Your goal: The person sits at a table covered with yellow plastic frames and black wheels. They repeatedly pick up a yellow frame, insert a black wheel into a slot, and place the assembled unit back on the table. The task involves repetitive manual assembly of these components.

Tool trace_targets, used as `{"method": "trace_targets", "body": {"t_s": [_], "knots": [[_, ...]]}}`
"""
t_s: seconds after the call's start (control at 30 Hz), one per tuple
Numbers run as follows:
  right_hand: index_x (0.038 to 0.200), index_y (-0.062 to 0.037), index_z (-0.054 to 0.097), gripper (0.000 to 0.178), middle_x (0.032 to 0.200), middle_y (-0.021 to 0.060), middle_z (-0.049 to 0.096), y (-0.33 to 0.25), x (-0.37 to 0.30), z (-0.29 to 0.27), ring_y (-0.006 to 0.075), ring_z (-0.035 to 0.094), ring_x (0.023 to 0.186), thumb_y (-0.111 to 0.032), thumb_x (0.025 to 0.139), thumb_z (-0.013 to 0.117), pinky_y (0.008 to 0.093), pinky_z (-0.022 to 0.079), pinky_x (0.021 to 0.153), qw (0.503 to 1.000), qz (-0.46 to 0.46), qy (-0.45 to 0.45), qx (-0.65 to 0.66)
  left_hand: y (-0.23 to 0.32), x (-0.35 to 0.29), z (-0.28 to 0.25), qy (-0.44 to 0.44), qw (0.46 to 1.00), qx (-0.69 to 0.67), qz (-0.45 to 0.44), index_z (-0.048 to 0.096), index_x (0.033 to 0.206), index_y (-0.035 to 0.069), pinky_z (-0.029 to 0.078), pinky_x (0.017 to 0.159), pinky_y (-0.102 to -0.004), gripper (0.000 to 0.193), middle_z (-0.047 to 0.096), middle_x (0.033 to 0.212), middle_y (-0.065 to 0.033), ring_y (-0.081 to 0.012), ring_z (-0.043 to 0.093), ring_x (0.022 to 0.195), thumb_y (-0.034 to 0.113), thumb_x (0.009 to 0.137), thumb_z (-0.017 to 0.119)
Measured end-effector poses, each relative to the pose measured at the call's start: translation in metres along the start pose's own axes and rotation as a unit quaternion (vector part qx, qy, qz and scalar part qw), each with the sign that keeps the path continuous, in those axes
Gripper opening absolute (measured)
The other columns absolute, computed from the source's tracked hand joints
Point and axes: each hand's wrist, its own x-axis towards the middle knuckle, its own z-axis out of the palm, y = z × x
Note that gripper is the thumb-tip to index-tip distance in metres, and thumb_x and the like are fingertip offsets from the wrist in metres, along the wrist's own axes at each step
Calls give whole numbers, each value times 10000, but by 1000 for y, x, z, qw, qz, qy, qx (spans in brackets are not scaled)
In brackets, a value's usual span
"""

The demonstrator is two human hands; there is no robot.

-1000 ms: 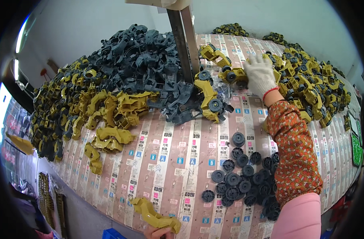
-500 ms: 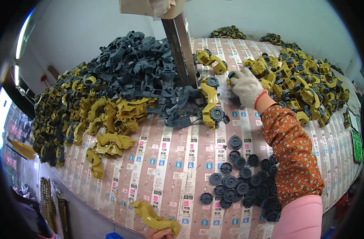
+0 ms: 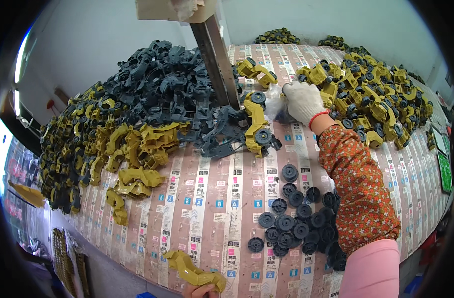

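Observation:
At the lower edge, my left hand [image 3: 201,291] is closed on a yellow toy vehicle body [image 3: 192,269], curved and glossy, with no wheels on it. My right hand [image 3: 304,103], in a white knitted glove, reaches far across the table with its fingers curled down. Crumpled clear plastic [image 3: 273,101] lies against those fingers, with something dark beneath it. What the fingers hold is hidden. Just left of the plastic stands a yellow toy vehicle [image 3: 256,121] with dark wheels. Loose dark wheels [image 3: 285,222] are scattered on the table beside my right forearm.
A metal post [image 3: 217,64] rises from the table among dark grey chassis parts [image 3: 162,82]. Yellow bodies [image 3: 140,141] are heaped at left, beside a pile of wheeled vehicles [image 3: 70,144]. Another pile of yellow vehicles [image 3: 381,99] borders my right hand. Printed sheeting [image 3: 197,223] covers the table.
My right hand's fingers have curled in more, and more of the clear plastic shows beside them. The whole view has shifted slightly. My left hand keeps the yellow body in the same place.

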Motion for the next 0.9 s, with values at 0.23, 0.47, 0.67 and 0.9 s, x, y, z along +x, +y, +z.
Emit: {"method": "trace_targets", "body": {"t_s": [0.23, 0.47, 0.67, 0.9], "knots": [[1175, -86, 697, 341, 1145, 152, 710, -22, -6, -16, 342, 687, 1122, -131, 837, 692, 479, 526, 908, 997, -46, -2, 69, 1, 5, -7, -22, 999, -25, 6, 644, 1203, 62, 554, 803, -477, 302, 702, 1094, -185, -388, 669, 892, 16, 909, 699], [1133, -80, 736, 348, 1223, 137, 679, -9, -17, -5, 321, 619, 1225, -145, 792, 757, 470, 489, 969, 988, -139, 12, -64, -4, -4, -1, -23, 1000, -12, -3, 643, 1200, 48, 560, 801, -465, 284, 699, 1062, -185, -385, 681, 901, 16, 921, 688], [1000, -88, 800, 169, 1174, 129, 720, -12, 2, -5, 308, 658, 1181, -162, 871, 718, 470, 511, 937, 996, -37, -10, -78, -3, -6, -1, -8, 1000, -5, -6, 645, 1197, 44, 561, 873, -486, 279, 693, 1076, -191, -397, 677, 936, 18, 922, 687], [1143, -127, 801, 257, 1190, 131, 756, 11, 10, -10, 319, 712, 1147, -234, 935, 695, 467, 541, 925, 990, 137, -7, 42, -2, -3, 0, -12, 1000, -6, -4, 644, 1194, 48, 556, 903, -501, 290, 688, 1093, -197, -409, 674, 953, 15, 909, 689]]}}
